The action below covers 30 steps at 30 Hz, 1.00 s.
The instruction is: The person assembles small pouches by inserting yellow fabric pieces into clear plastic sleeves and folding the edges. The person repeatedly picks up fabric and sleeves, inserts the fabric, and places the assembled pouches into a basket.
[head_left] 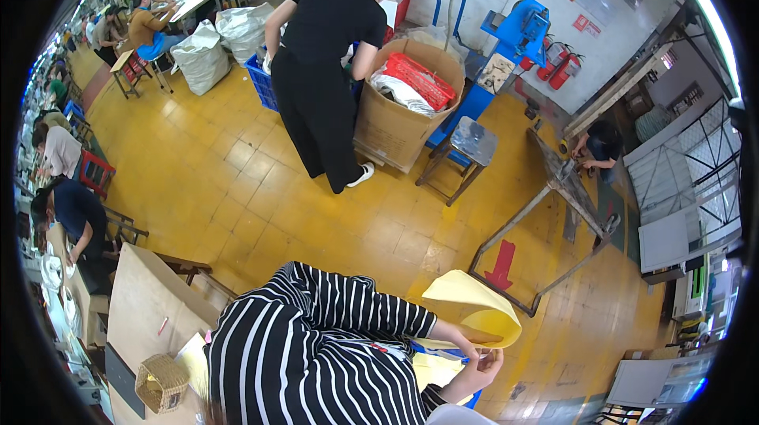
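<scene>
The left hand point(460, 340) seems to be pinched on the near edge of a curled yellow sheet point(470, 302); the right hand point(474, 376) meets it fingertips to fingertips just below, but whether its fingers close on the sheet too, I cannot tell. The likeliest trouble is a slip: the grip sits at one edge only, and the sheet's own springy curl could twist it out of a light pinch. A pinch that is too hard, or uneven between the hands, could crease or tear that edge. The sheet stands up and away from the hands, its free part opening beyond the fingers and bending over toward the right. Close under the forearms, more yellow sheets point(431, 371) show in a blue bin point(474, 400), where a dropped piece might mix in with them. Farther out, a metal frame point(510, 226) stands on the floor beyond the sheet; swung wide, the loose end could snag on it. Beyond that come a stool point(474, 139), then a co-worker in black point(332, 69) beside a filled cardboard box point(395, 124), well apart from the hands
</scene>
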Available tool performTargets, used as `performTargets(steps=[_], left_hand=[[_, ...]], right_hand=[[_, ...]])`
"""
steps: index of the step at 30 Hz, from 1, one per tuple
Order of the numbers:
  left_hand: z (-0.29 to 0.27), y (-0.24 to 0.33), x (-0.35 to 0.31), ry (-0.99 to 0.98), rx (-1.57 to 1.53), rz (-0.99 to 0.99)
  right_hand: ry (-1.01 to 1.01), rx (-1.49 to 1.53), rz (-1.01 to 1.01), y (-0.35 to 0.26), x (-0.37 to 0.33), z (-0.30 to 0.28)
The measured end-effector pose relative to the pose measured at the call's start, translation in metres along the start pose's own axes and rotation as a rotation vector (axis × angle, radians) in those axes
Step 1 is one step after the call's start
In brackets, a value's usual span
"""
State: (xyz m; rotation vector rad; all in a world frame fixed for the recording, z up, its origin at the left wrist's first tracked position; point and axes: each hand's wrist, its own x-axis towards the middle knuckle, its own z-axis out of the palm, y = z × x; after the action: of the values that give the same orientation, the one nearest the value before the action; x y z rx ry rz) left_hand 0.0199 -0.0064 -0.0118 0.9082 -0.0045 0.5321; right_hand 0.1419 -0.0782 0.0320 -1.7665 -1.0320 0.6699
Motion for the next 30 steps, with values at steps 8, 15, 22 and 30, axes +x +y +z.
performTargets(steps=[8, 15, 22, 30], left_hand=[[0.003, 0.012, -0.013, 0.089, 0.018, -0.037], [0.010, 0.019, -0.010, 0.030, 0.071, -0.049], [0.012, 0.036, -0.008, -0.030, 0.041, -0.053], [0.014, 0.023, -0.009, 0.159, -0.047, -0.067]], right_hand=[[-0.115, 0.440, 0.114, -0.020, -0.010, 0.011], [-0.047, 0.401, 0.098, -0.015, -0.011, 0.006], [-0.034, 0.343, 0.109, -0.013, -0.008, 0.001], [0.064, 0.251, -0.086, 0.001, -0.006, 0.004]])
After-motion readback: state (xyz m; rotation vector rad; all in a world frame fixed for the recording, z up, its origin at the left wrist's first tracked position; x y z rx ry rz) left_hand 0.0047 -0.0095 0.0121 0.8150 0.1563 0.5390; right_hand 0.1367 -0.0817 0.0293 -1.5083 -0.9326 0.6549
